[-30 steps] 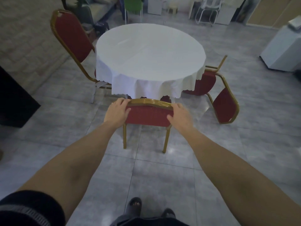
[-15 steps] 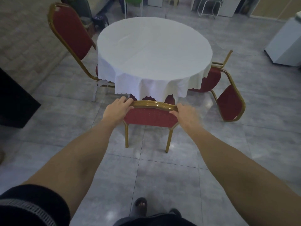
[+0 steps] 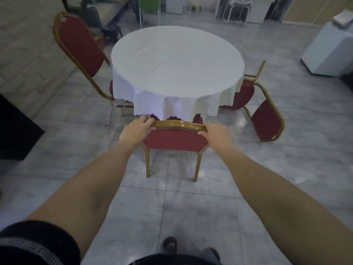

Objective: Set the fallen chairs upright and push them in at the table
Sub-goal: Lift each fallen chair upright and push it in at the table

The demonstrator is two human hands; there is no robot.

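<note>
Grey tiled floor (image 3: 191,217), round white-clothed surface (image 3: 177,60) at centre. Left hand (image 3: 136,131) and right hand (image 3: 215,133), each grip curled shut on the gold top rail of the near chair (image 3: 175,139), upright, seat under the cloth. Probably stiff, fairly light; rail suits pushing. Right of the surface, fallen chair (image 3: 265,119) on its side.

A: How many views are there?
B: Just 1, worn on the head, looking forward and steeply down past both forearms to the floor (image 3: 122,217) and a foot (image 3: 169,244).
A: How near is it?
B: The chair (image 3: 174,137) sits at arm's length, the table (image 3: 177,62) just beyond; the wide angle bends the room's edges.
</note>
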